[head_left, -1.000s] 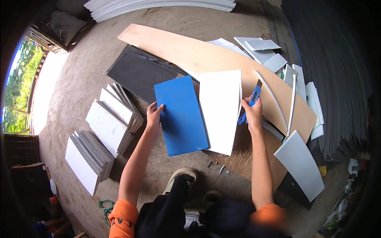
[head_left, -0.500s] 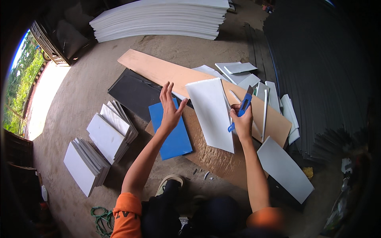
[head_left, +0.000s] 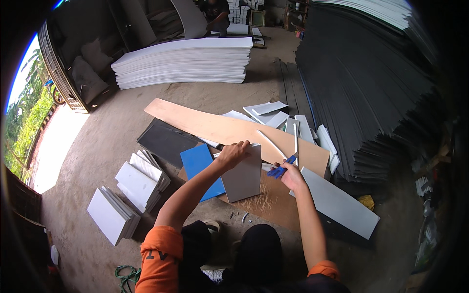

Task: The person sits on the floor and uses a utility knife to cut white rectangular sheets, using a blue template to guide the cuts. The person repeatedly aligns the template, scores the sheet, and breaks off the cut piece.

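Note:
My left hand [head_left: 235,155] is closed over the top edge of a pale rectangular panel [head_left: 244,178], which stands tilted up on a scuffed brown board [head_left: 278,207]. In my right hand [head_left: 294,178], just right of that panel, is a blue utility knife [head_left: 282,169]; its tip points up and to the right. A flat blue sheet [head_left: 194,163] lies beside the panel on the left, partly behind my left forearm. Beyond my hands a long tan board [head_left: 205,122] stretches across, with thin white strips [head_left: 269,142] on it.
Two stacks of white panels [head_left: 110,212] stand on the floor at left. A black sheet [head_left: 168,140], white offcuts [head_left: 303,127] and a white panel [head_left: 339,202] surround the boards. Farther off are a tall white stack [head_left: 181,63], dark stacked sheets [head_left: 361,93] and a crouching person [head_left: 217,17].
My left hand, open before, has come right and taken hold of the panel's top edge; the panel is now tilted up. My right hand has turned the knife lower. The view has tipped upward.

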Demonstrator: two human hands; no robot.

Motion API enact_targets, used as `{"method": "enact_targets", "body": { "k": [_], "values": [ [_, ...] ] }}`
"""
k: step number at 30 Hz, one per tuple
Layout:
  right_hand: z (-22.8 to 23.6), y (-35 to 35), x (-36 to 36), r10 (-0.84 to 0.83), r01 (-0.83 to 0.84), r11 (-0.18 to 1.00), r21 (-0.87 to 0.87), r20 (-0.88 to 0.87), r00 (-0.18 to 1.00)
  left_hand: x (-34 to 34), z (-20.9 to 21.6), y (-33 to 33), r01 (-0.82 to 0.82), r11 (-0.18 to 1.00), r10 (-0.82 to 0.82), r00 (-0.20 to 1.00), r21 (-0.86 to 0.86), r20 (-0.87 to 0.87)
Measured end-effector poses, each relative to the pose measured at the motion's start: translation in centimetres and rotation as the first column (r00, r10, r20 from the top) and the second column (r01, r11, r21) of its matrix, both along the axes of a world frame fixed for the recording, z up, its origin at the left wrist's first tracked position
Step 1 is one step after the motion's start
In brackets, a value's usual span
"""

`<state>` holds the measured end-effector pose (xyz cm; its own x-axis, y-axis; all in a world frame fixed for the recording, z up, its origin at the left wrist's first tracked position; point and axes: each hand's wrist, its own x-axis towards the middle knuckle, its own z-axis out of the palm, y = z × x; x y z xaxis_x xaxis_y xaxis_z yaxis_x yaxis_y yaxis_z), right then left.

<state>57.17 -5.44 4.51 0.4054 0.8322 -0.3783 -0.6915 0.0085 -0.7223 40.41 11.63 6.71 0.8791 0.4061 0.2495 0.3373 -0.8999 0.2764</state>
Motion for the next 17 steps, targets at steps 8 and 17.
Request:
{"method": "enact_targets", "body": {
  "k": [8, 17],
  "values": [
    [1.9, -1.2, -2.8, 0.2, -0.219, 0.972, 0.09, 0.179, 0.963, -3.2, -0.3, 0.6, -0.065, 0.987, 0.062, 0.998, 0.15, 0.024],
    [1.6, 1.7, -8.2, 0.358, 0.182, 0.909, -0.375, 0.926, 0.119, -4.0, 0.8, -0.4, -0.05, 0.981, 0.062, 0.996, 0.188, -0.057]
  ]
}}
